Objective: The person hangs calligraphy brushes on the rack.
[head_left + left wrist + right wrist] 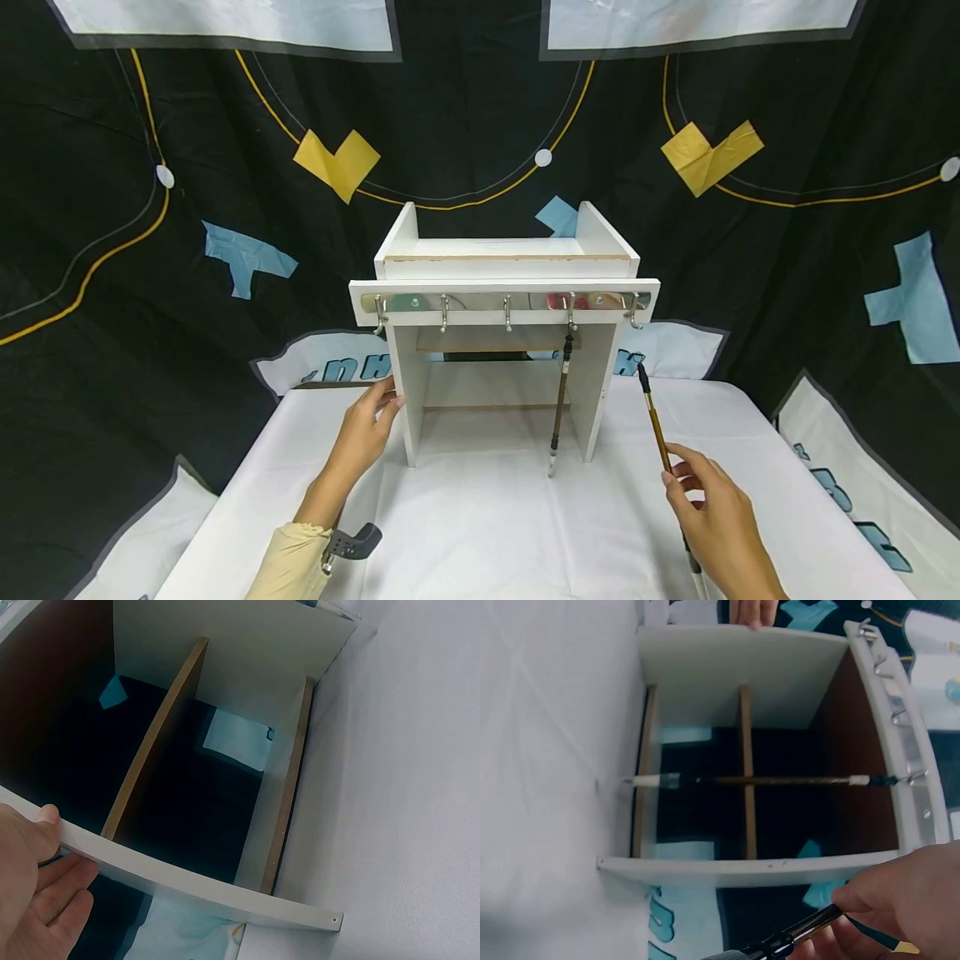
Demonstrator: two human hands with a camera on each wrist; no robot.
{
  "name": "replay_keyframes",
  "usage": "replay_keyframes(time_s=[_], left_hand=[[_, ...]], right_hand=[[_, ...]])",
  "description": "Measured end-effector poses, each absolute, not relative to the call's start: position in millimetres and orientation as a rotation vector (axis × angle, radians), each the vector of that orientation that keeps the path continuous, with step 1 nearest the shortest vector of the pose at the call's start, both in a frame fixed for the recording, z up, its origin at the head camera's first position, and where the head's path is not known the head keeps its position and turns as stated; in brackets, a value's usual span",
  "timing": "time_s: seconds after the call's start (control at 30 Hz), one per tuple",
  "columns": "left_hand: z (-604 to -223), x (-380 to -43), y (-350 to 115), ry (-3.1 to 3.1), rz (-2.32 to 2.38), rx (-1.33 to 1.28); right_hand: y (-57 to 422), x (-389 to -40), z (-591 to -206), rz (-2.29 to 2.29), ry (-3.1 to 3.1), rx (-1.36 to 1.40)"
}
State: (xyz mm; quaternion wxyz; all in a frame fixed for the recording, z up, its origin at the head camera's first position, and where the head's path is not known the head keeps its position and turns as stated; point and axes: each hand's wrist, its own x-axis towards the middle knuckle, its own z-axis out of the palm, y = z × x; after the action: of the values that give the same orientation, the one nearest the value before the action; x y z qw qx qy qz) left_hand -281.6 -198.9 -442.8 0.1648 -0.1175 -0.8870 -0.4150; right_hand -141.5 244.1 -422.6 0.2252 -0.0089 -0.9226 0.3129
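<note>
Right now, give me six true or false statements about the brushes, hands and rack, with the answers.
1. The right hand holds a brush. True.
2. The left hand touches the rack. True.
3. Both brushes are in hand. False: the other brush hangs from a hook.
4. The rack has three hooks. False: it has five.
5. The other brush's bristles point down. True.
6. The rack lies on its side. False: it stands upright on the table.

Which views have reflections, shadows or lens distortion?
Head: brightest, metal hook strip mirrors green and red patches; left wrist: dimmer, near side panel bows, probably lens distortion; right wrist: also dim, soft shadow on white cloth at lower left.
</note>
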Motion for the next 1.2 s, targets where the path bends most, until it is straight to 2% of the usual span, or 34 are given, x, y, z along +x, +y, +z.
replay_keyframes(time_s=[0.5,1.2], left_hand=[[-444,-282,-200,-2.54,-1.21,-0.318],[-444,-281,-200,-2.505,-1.207,-0.36]], right_hand=[[220,-131,-404,0.894,-2.438,0.002],[185,-139,-388,0.966,-2.317,0.181]])
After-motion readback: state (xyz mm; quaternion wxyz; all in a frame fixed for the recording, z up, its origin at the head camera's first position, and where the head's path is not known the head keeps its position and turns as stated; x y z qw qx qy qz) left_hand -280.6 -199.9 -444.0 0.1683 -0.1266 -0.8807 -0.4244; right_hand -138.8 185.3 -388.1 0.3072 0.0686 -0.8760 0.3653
